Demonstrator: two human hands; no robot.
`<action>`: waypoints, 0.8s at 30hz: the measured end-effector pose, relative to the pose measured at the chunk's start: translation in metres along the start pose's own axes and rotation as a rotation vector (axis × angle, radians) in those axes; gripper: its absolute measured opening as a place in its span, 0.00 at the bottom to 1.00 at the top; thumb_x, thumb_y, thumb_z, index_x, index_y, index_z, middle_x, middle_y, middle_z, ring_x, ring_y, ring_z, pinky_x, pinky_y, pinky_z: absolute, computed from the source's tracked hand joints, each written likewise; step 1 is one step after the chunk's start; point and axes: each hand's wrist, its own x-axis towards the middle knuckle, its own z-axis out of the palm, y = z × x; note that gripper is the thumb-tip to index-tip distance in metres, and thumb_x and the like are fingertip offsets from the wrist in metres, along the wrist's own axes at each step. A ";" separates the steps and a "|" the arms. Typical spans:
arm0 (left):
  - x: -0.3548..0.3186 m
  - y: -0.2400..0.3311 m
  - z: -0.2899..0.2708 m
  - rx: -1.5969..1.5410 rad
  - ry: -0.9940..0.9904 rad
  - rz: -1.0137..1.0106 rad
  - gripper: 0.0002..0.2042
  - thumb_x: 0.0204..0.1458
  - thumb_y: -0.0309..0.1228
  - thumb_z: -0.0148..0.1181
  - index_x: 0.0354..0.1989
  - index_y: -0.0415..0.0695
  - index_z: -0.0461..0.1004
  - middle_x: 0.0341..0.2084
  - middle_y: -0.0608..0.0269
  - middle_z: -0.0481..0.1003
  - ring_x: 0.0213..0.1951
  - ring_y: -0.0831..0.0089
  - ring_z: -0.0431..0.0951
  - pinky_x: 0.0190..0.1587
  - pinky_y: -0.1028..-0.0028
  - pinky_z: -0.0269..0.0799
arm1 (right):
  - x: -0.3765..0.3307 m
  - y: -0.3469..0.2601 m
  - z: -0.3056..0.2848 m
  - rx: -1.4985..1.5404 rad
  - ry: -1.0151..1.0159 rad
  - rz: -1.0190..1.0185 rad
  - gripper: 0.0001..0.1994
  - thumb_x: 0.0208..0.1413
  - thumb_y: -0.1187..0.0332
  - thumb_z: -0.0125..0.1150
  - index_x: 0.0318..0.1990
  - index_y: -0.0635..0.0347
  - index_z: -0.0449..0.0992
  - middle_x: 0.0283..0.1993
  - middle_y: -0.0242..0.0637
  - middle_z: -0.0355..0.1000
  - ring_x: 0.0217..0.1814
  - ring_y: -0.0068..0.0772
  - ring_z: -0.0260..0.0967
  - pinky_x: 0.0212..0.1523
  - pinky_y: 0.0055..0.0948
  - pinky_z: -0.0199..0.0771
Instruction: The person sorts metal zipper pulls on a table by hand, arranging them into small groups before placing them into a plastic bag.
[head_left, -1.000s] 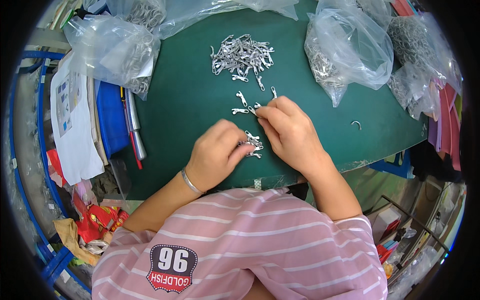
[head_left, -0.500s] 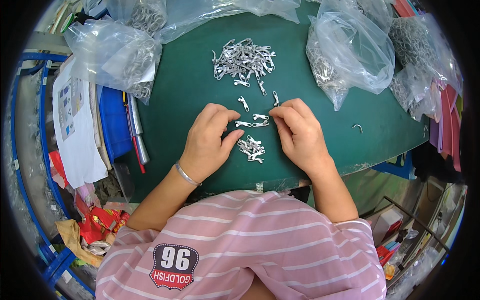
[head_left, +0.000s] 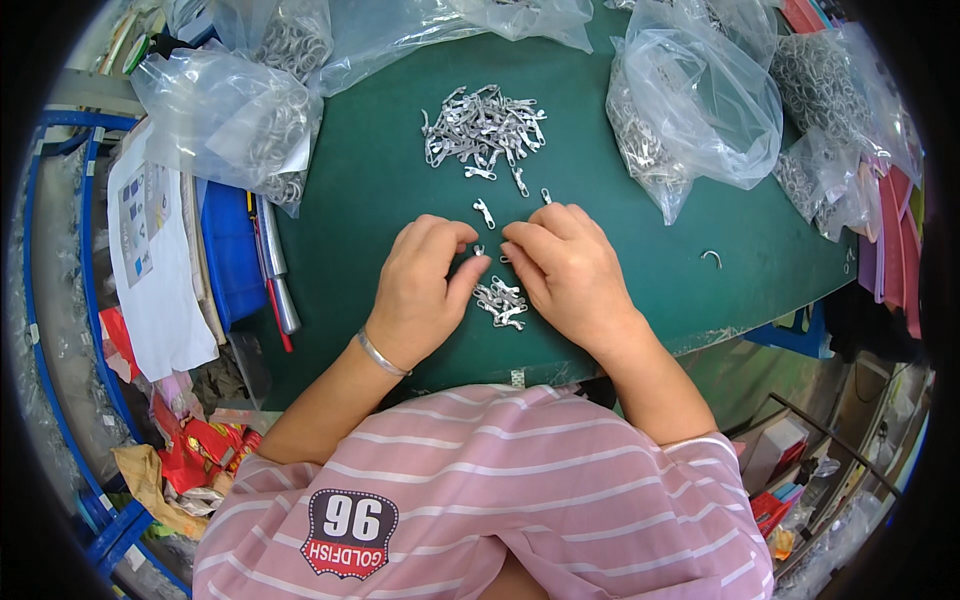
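At upper centre, a large heap of silver metal clips [head_left: 482,128] is seemingly left; at centre, a small cluster [head_left: 501,302] is gathered (partway, apparently). Just above it, a loose clip [head_left: 479,250] is neared by the left hand [head_left: 420,285], thumb and forefinger apart; whether anything is pinched by the right hand [head_left: 570,275] cannot be told.

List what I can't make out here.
All in the head view:
Left metal piece, at the left hand: partly hidden by that hand.
Right metal piece, at the right hand: mostly hidden by that hand.
Far pile: lower pieces buried under upper ones.
Top bag: cut off by upper edge.
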 end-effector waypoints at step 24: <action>-0.005 -0.005 0.001 0.054 -0.036 0.135 0.07 0.43 0.17 0.69 0.31 0.41 0.81 0.29 0.61 0.74 0.33 0.61 0.74 0.37 0.66 0.70 | 0.005 0.018 -0.019 0.088 0.088 -0.082 0.10 0.45 0.84 0.63 0.36 0.61 0.77 0.40 0.39 0.77 0.42 0.46 0.73 0.42 0.39 0.75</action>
